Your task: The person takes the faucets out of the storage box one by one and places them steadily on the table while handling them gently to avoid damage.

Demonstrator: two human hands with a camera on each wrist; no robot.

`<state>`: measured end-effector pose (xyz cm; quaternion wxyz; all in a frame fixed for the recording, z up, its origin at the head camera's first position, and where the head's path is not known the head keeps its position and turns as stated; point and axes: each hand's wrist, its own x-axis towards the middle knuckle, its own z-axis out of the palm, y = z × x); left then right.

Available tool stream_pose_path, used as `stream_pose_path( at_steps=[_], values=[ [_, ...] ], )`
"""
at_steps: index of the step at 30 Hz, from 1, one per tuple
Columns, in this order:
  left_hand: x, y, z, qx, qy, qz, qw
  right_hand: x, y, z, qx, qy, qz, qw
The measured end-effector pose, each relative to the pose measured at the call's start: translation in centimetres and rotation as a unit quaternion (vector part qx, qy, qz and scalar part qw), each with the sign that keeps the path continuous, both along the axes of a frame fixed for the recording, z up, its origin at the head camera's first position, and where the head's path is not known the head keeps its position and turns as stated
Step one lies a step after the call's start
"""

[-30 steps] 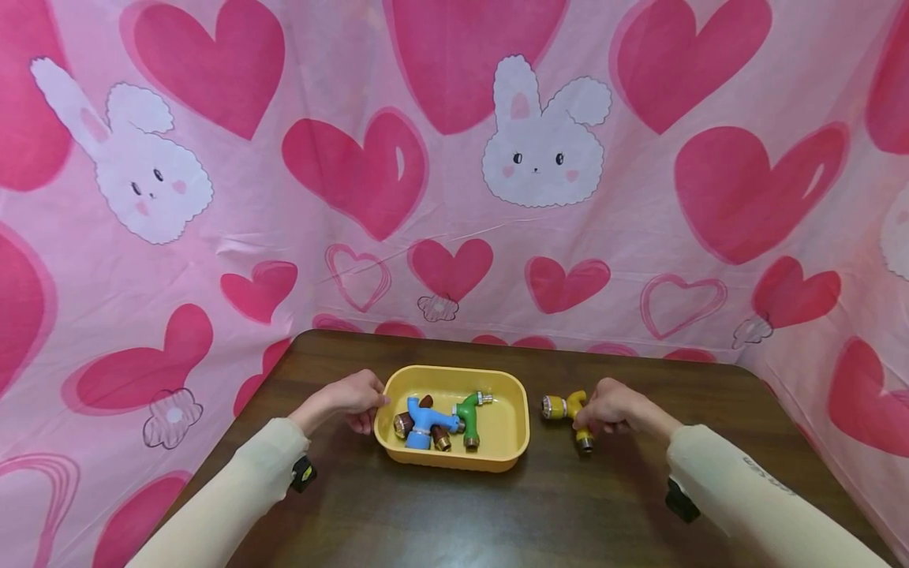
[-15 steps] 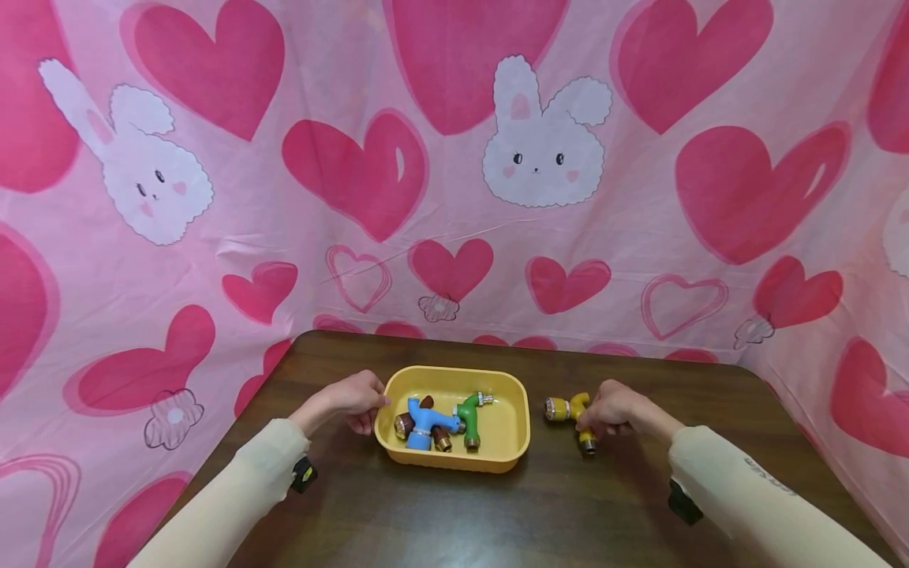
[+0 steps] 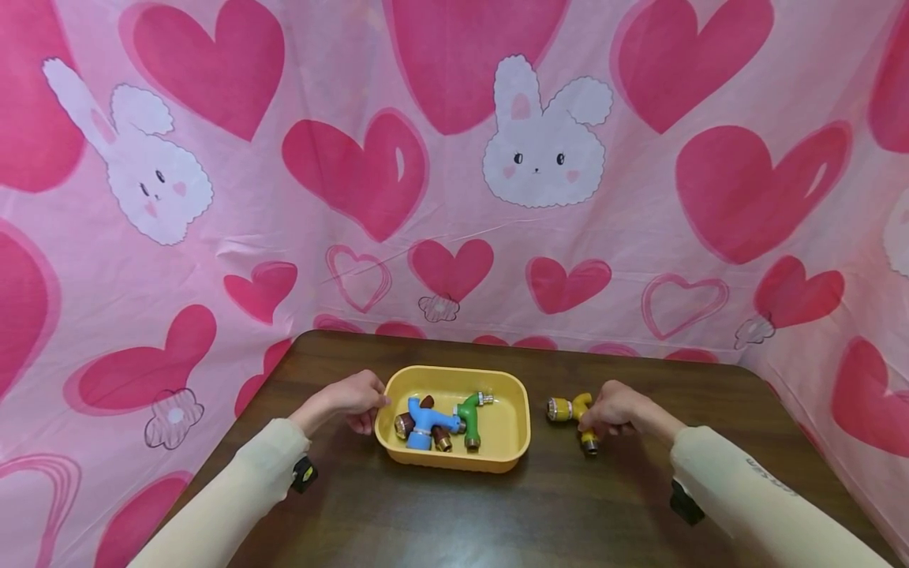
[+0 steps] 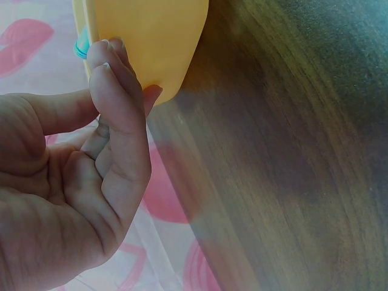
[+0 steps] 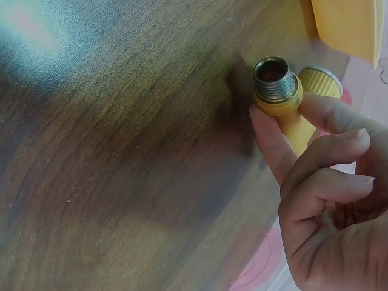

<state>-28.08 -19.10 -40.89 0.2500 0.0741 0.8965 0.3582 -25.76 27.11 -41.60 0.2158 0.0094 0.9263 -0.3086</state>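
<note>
In the head view, my left hand (image 3: 358, 401) pinches the left rim of a yellow plastic basin (image 3: 509, 426). The left wrist view has thumb and fingers at the basin's edge (image 4: 145, 42). Inside the basin, a blue tap (image 3: 420, 424) lies across a brown tap (image 3: 442, 440), partly covering it. A green tap (image 3: 470, 422) lies to their right, near the blue one's end. Right of the basin, my right hand (image 3: 616, 408) pinches a yellow tap (image 3: 561, 409) between thumb and finger. Its threaded metal end (image 5: 274, 82) shows in the right wrist view.
A dark brown wooden table (image 3: 454, 521) bears the basin. Pink cloth (image 3: 454, 213) printed with hearts and rabbits hangs behind it and along both sides. A black wrist camera (image 3: 304, 475) is strapped under the left sleeve, another (image 3: 685, 502) under the right.
My right hand and the yellow tap have shifted slightly to the right, away from the basin. The left hand, the basin and the taps in it look unmoved.
</note>
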Motion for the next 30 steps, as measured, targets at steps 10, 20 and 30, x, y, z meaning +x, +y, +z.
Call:
stream_pose_path(
  at_steps=[10, 20, 30],
  values=[
    [-0.2, 0.1, 0.0, -0.003, 0.003, 0.008, 1.0000, 0.0, 0.3, 0.3, -0.012, 0.004, -0.001, 1.000],
    [-0.1, 0.1, 0.1, -0.003, 0.001, 0.005, 1.0000, -0.2, 0.8, 0.3, -0.008, 0.000, -0.005, 1.000],
    [0.1, 0.2, 0.2, -0.002, 0.001, -0.004, 1.0000, -0.5, 1.2, -0.1, -0.008, -0.003, -0.003, 1.000]
  ],
)
